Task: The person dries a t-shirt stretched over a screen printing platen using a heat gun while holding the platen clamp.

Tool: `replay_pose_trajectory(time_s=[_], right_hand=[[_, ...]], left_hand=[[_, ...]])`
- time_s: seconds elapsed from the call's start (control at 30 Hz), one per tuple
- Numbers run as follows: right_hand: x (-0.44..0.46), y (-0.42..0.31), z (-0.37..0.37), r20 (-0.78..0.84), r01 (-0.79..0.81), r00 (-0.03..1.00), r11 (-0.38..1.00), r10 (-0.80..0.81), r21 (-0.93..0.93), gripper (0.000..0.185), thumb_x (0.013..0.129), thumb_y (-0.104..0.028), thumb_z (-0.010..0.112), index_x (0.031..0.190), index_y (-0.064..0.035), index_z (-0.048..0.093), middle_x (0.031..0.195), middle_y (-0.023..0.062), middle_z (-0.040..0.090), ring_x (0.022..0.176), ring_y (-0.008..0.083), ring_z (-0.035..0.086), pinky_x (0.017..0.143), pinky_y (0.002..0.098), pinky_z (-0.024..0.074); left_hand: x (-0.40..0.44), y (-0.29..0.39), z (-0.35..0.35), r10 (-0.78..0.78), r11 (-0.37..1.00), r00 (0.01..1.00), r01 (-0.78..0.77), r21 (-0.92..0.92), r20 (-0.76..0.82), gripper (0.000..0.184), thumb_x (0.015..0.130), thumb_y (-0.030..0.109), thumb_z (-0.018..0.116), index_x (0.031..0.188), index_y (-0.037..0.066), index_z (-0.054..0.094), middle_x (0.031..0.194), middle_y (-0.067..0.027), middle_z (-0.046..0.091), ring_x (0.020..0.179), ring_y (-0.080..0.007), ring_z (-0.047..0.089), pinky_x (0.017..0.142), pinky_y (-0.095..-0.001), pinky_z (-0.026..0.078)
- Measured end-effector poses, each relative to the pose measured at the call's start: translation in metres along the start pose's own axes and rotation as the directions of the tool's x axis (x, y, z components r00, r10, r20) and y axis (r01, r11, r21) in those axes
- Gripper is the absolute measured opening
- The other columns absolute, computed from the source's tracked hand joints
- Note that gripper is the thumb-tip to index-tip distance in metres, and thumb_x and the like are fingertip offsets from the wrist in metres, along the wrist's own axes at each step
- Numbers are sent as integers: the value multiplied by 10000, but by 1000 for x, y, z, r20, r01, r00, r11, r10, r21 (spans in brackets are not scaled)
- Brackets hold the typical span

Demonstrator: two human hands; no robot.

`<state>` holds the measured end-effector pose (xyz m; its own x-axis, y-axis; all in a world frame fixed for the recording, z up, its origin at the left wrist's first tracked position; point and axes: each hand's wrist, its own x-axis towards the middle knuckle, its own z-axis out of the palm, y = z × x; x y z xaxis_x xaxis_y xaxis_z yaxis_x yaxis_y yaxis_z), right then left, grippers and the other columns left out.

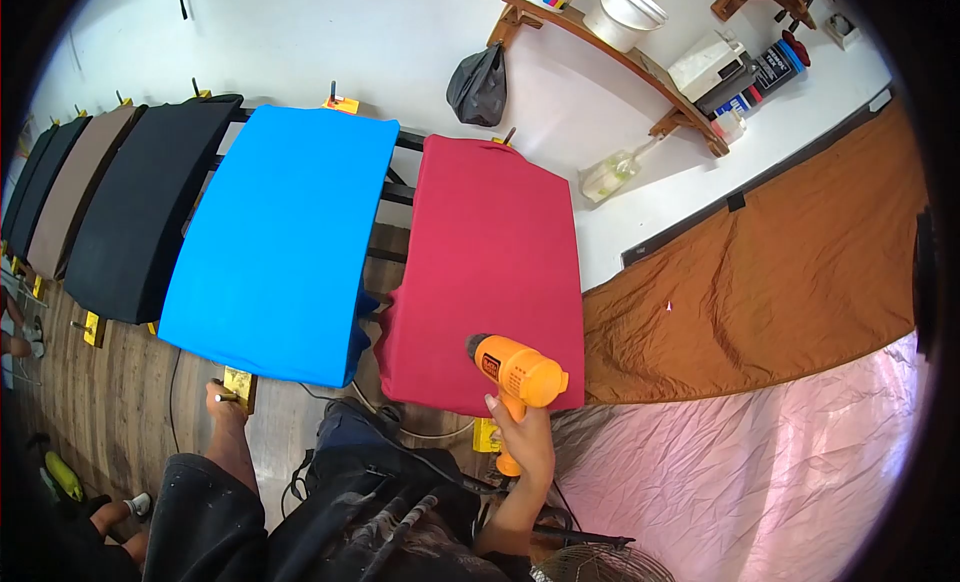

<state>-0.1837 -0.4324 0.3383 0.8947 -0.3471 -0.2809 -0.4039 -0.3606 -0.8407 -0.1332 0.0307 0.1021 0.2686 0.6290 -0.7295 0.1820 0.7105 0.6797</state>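
Note:
My right hand (530,444) is wrapped round the handle of an orange heat gun (520,372), whose dark nozzle points left over the lower part of a red cloth-covered board (490,252). Left of it lies a bright blue cloth-covered board (285,232). Below the blue board's front edge, my left hand (227,402) is closed on a yellow block (240,387) with a small rod or handle. Another yellow block (487,435) shows under the red board's front edge, beside my right hand.
Black (150,202) and brown (80,192) covered boards continue leftward. A shelf (620,57) with containers hangs on the wall, a black bag (478,87) beside it. Orange-brown cloth (760,272) hangs right. Cords and a fan (600,564) are low down; another person's legs show lower left.

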Motion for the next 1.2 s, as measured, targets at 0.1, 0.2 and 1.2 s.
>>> replay_pose_trajectory(time_s=[0.1,0.2,1.2], right_hand=[[7,12,3,-17,56,998,995,-57,-78,332,840,-243,683,980,42,587,767,139,626,639,224,632,605,340,475],[7,0,0,3,14,1000,1000,-14,-25,333,841,-242,683,983,44,586,759,139,623,632,209,624,600,333,473],[34,4,-5,6,72,997,997,-72,12,316,832,-195,695,1009,41,581,777,102,613,603,169,592,546,304,484]], left_hand=[[2,0,0,-2,1000,1000,2,5,9,357,883,245,416,1043,-56,523,943,-156,615,756,-304,643,635,-436,521],[8,-1,-3,-1,1000,999,1,4,34,356,887,248,415,1044,-53,521,942,-151,615,761,-305,644,637,-438,520],[54,-16,-22,0,999,984,9,-51,176,280,852,234,418,955,-11,505,889,-123,599,712,-300,629,630,-431,512]])
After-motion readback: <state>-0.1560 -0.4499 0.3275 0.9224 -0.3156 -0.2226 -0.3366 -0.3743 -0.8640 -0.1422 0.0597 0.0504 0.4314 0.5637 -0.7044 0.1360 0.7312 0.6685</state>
